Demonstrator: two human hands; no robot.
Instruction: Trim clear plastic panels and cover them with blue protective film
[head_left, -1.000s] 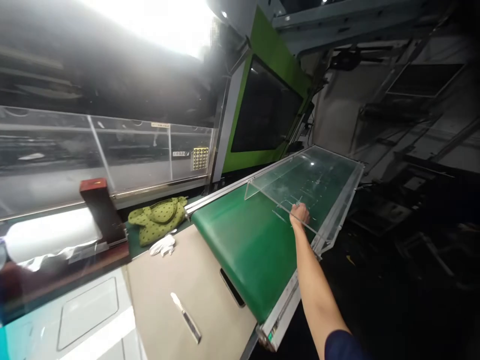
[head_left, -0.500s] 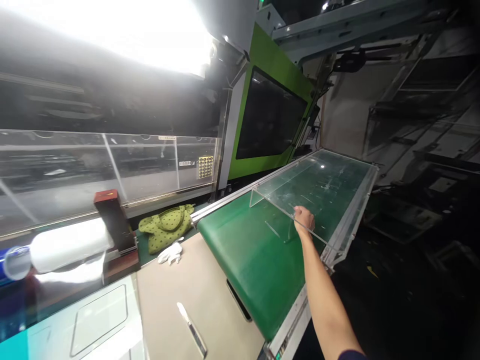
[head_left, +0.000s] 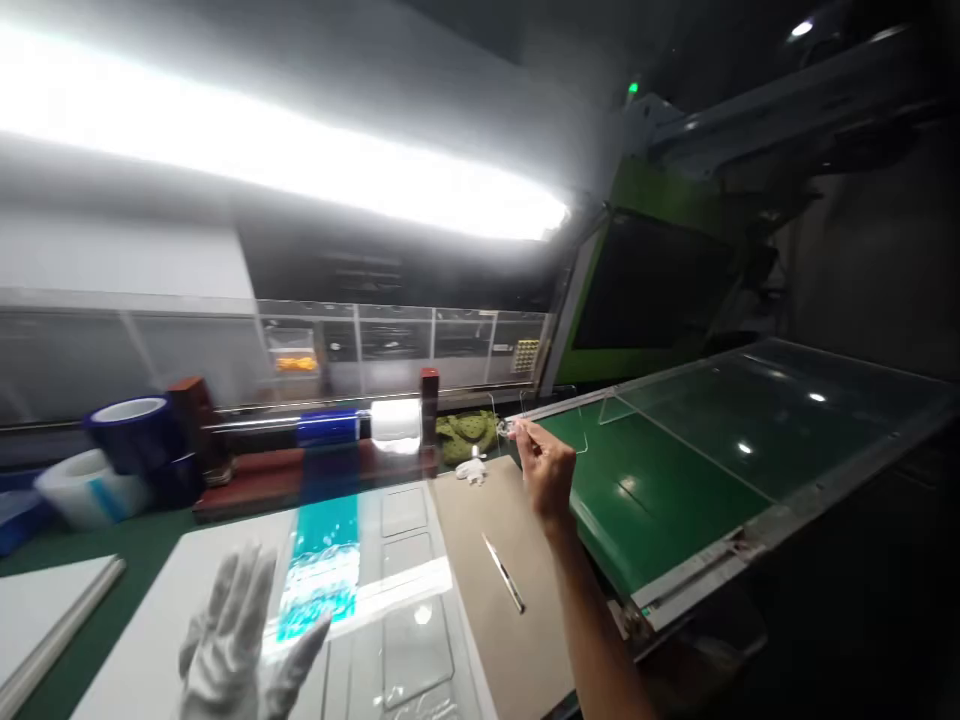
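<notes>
My bare right hand (head_left: 546, 465) is closed in a pinch, raised over the near end of the green conveyor belt (head_left: 637, 500). In its fingertips is a clear plastic panel (head_left: 581, 428); only its thin edges show against the background. My left hand (head_left: 236, 640), in a white glove, is open with fingers spread and holds nothing. It hovers over the white board (head_left: 161, 625), beside a strip of blue film (head_left: 321, 560). Clear panels (head_left: 416, 640) with dark outlines lie on that board, right of the film.
A utility knife (head_left: 504, 573) and a crumpled white glove (head_left: 472, 470) lie on the brown board (head_left: 480, 520). Behind are a green dotted bag (head_left: 465, 432) and a roller stand (head_left: 270, 475) with film rolls. A clear cover (head_left: 810, 420) spans the belt's far part.
My right hand has come back from the conveyor cover's edge, carrying the clear panel leftward. The view has swung left, and my gloved left hand has come into sight.
</notes>
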